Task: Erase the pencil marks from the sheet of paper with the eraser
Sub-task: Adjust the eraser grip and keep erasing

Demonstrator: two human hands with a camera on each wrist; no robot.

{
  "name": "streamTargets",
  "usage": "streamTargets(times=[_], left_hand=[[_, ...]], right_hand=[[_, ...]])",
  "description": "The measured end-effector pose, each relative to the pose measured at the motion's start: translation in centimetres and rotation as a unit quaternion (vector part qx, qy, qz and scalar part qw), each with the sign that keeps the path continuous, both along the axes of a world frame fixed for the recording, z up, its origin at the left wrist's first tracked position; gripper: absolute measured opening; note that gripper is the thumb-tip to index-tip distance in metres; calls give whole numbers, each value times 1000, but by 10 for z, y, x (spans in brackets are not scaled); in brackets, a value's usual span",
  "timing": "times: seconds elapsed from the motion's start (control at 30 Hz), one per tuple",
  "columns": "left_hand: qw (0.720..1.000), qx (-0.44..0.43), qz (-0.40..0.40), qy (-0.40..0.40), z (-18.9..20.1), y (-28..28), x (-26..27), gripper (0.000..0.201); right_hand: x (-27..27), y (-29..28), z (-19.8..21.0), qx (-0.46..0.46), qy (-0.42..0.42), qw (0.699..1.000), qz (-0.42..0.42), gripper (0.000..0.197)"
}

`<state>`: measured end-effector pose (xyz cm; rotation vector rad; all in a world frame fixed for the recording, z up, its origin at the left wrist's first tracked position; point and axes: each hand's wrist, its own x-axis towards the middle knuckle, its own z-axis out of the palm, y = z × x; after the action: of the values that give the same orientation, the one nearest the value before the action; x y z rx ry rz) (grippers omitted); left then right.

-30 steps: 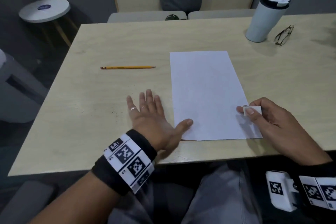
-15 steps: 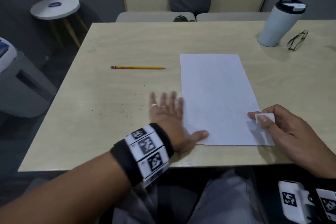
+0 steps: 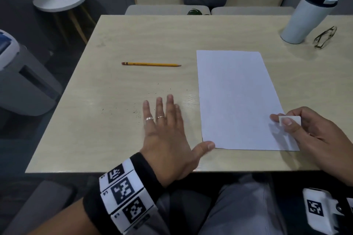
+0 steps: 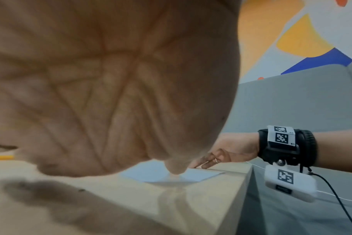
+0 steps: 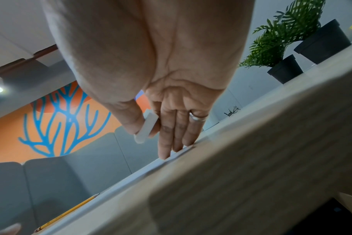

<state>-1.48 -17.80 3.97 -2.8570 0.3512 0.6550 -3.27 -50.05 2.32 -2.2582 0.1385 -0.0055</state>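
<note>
The right hand [image 3: 313, 135] pinches the eraser [image 3: 291, 120] over the near right edge of the sheet of paper [image 3: 236, 99] – lifted clear, fingertips pinning that edge – while the left hand [image 3: 168, 139], holding nothing, lies spread flat, thumb anchoring the near left corner.

**Paper and eraser: state**

White rectangular sheet of paper [image 3: 236, 99] lies flat on the table, long axis running away from the near edge; no pencil marks discernible. Small white block eraser [image 3: 290, 120] held above the sheet's near right edge, off the paper surface.
</note>
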Motion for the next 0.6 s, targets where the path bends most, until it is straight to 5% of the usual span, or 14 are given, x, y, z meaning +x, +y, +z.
streamTargets(times=[0.2,0.37,0.6], left_hand=[[993,-99,-70,-6,-15,-2,-17,112],[932,-269,-240,-35,-39,-24,-26,92],[902,-372,-197,-97,-48,-23,-16,46]], right_hand=[[-1,-1,2,107,24,994,-14,21],[1,6,8,123,24,992,-20,22],[-10,26,7,6,-73,993,-91,8]])
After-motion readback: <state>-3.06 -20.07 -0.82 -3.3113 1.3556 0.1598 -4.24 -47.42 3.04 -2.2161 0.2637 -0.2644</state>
